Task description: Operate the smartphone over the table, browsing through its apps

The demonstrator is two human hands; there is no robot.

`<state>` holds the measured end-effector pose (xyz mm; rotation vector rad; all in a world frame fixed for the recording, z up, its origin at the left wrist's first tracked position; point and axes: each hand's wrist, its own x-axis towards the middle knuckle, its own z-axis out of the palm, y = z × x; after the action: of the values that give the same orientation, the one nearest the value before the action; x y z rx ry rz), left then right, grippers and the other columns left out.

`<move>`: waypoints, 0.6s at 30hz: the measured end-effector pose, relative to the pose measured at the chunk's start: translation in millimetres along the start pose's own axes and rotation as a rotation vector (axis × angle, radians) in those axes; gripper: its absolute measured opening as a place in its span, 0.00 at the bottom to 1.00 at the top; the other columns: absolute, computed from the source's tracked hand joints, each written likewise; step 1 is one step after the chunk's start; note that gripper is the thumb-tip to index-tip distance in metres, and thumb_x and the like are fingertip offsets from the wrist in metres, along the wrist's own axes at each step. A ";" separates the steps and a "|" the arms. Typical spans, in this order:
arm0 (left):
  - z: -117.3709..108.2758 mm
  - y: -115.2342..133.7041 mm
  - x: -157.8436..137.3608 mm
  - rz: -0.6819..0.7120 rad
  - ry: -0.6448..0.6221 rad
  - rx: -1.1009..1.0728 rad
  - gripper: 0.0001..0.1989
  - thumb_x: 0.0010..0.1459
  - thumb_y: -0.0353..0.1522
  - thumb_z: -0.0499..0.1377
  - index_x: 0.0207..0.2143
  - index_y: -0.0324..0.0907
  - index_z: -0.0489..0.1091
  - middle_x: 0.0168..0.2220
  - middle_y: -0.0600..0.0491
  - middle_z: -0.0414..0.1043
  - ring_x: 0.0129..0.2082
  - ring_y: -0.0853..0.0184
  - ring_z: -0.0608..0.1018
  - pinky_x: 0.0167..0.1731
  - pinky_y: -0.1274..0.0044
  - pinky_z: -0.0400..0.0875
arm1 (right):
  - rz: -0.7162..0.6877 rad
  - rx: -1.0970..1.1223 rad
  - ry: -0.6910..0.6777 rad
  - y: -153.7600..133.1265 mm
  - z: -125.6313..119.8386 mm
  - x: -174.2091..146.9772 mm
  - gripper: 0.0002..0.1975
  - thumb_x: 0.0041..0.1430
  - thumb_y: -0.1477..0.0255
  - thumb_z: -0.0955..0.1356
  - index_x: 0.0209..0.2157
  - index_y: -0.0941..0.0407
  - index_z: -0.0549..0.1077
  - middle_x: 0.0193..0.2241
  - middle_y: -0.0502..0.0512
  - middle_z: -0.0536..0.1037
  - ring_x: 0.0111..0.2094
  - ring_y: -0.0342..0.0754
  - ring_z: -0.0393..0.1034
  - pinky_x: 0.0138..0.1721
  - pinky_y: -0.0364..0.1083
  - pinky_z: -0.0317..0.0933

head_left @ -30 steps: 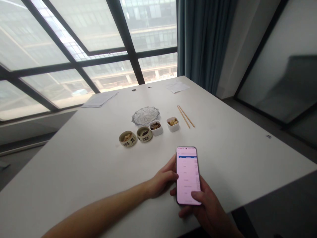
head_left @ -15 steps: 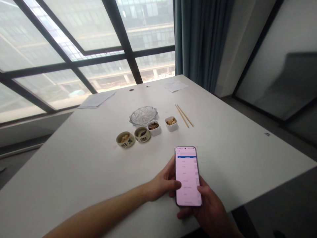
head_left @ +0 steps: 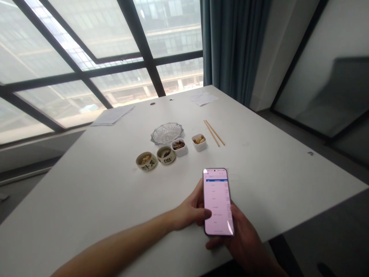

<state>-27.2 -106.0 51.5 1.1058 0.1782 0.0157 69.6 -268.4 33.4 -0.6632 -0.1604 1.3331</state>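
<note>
A smartphone with a lit, pinkish screen is held upright between both hands over the near side of the table. My left hand grips its left edge, thumb lying on the screen. Around the lower right edge and bottom wraps my right hand, its thumb along the side. Beyond the phone stand two patterned round bowls, one with pale pieces and one with dark bits. Beside them are a white cup of brown strips and a white cup of yellowish pieces.
A clear glass dish sits behind the bowls. Two chopsticks lie right of the cups on the white table. Paper sheets rest at the far left, more paper at the back. A blue curtain hangs beside the windows.
The phone's screen content looks slightly changed, and a glare spot now shows at its lower right. My right thumb has shifted from the screen to the phone's edge. The bowls and cups stay put.
</note>
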 end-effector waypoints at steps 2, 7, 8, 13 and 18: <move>1.0 0.1 -0.2 0.004 0.005 0.022 0.54 0.54 0.34 0.71 0.72 0.54 0.38 0.49 0.46 0.72 0.31 0.70 0.76 0.21 0.87 0.63 | -0.008 -0.011 0.010 0.9 -0.6 0.5 0.31 0.68 0.55 0.65 0.66 0.57 0.62 0.49 0.68 0.79 0.43 0.61 0.77 0.32 0.58 0.76; 7.6 -0.1 1.8 0.055 0.103 0.042 0.44 0.54 0.37 0.71 0.67 0.49 0.51 0.48 0.45 0.73 0.38 0.63 0.79 0.28 0.81 0.71 | -0.010 -0.032 -0.022 1.3 0.9 1.0 0.31 0.68 0.56 0.66 0.67 0.54 0.60 0.55 0.68 0.76 0.48 0.63 0.75 0.34 0.60 0.76; 8.4 -0.9 2.3 0.060 0.144 0.044 0.39 0.57 0.38 0.69 0.65 0.47 0.54 0.45 0.47 0.74 0.34 0.66 0.78 0.26 0.82 0.70 | -0.012 -0.037 -0.033 1.1 1.4 0.6 0.32 0.68 0.56 0.66 0.67 0.54 0.60 0.56 0.68 0.75 0.49 0.64 0.74 0.36 0.61 0.76; 8.2 -3.1 3.1 0.063 0.172 0.024 0.29 0.63 0.41 0.63 0.62 0.44 0.57 0.37 0.50 0.74 0.19 0.76 0.71 0.12 0.87 0.58 | 0.008 -0.072 -0.083 -0.9 3.7 -1.7 0.34 0.67 0.53 0.65 0.68 0.54 0.58 0.52 0.68 0.77 0.49 0.64 0.74 0.37 0.61 0.75; 7.0 1.9 3.4 0.090 0.083 -0.019 0.34 0.59 0.36 0.67 0.63 0.47 0.55 0.41 0.49 0.75 0.19 0.76 0.72 0.13 0.88 0.61 | -0.001 -0.070 -0.105 -3.3 3.8 -0.9 0.32 0.66 0.57 0.67 0.67 0.52 0.59 0.53 0.67 0.76 0.49 0.63 0.75 0.35 0.59 0.75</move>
<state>-22.6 -111.0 55.8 1.0947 0.2015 0.1438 70.3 -268.2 38.5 -0.6523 -0.2932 1.3671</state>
